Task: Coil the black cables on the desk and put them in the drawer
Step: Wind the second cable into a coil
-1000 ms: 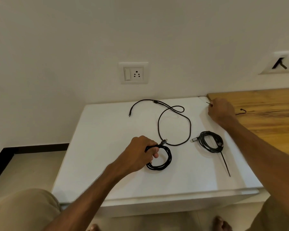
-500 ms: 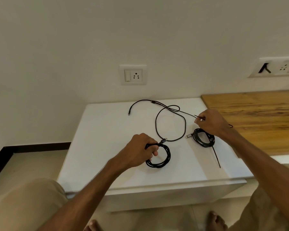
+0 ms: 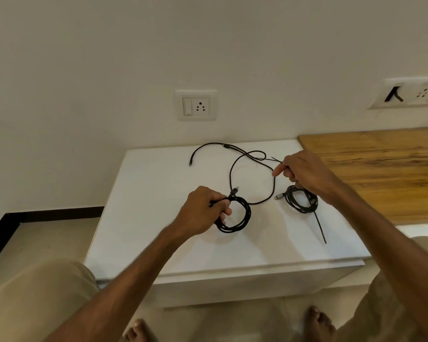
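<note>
On the white cabinet top (image 3: 146, 193), my left hand (image 3: 203, 211) is shut on a coiled black cable (image 3: 242, 218), its plug end sticking up by my fingers. My right hand (image 3: 304, 174) pinches a thin black tie (image 3: 276, 159) just above and behind a second coiled cable (image 3: 302, 202). That coil lies flat, with a silver plug on its left and a black strap (image 3: 320, 228) trailing toward me. A loose black cable (image 3: 232, 169) forms a big loop at the back, its free end near the wall.
A wooden desk surface (image 3: 381, 169) adjoins the cabinet on the right. A wall socket (image 3: 197, 104) sits above the cabinet, and another switch plate (image 3: 410, 95) is at the far right. The cabinet's white front (image 3: 232, 287) faces me, with my knees and bare feet below it.
My right hand came away from the wooden desk's edge, moving left and toward me with the thin tie. The left hand kept its hold on the coil.
</note>
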Tool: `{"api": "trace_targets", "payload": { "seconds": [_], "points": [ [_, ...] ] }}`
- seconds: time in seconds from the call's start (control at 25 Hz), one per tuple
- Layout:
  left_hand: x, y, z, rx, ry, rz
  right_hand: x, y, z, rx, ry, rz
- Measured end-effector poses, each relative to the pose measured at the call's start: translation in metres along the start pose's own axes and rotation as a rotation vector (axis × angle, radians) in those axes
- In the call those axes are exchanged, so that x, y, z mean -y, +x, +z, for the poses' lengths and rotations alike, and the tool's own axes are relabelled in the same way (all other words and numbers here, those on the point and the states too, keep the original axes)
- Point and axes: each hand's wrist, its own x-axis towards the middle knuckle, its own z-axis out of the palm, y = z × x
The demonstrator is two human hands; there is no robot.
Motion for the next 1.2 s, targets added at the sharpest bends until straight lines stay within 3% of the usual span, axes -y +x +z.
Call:
{"api": "trace_targets", "payload": {
  "seconds": [0.08,0.16,0.24,0.44,0.6,0.88,1.04,1.2],
  "points": [
    [-0.001,0.000,-0.002,-0.044,-0.017,-0.006,0.022,-0.032,0.014,0.232,0.273,0.103],
    [-0.002,0.000,-0.004,-0.077,-0.019,-0.002,0.030,-0.059,0.032,0.450,0.342,0.133],
    [-0.004,-0.001,-0.005,-0.095,-0.008,0.020,0.028,-0.075,0.050,0.556,0.350,0.138],
    [-0.004,-0.005,-0.001,-0.108,0.035,0.066,0.018,-0.078,0.078,0.404,0.348,0.179],
    [-0.001,-0.003,0.001,-0.142,0.032,0.067,0.017,-0.076,0.084,0.374,0.376,0.206],
    [-0.001,-0.004,0.003,-0.162,0.056,0.062,0.019,-0.080,0.086,0.239,0.344,0.118],
    [-0.008,-0.007,0.004,-0.188,0.045,0.149,0.017,-0.076,0.086,0.109,0.294,0.125],
    [-0.008,-0.008,0.009,-0.217,0.074,0.219,0.016,-0.071,0.087,0.148,0.510,0.237]
  ]
}}
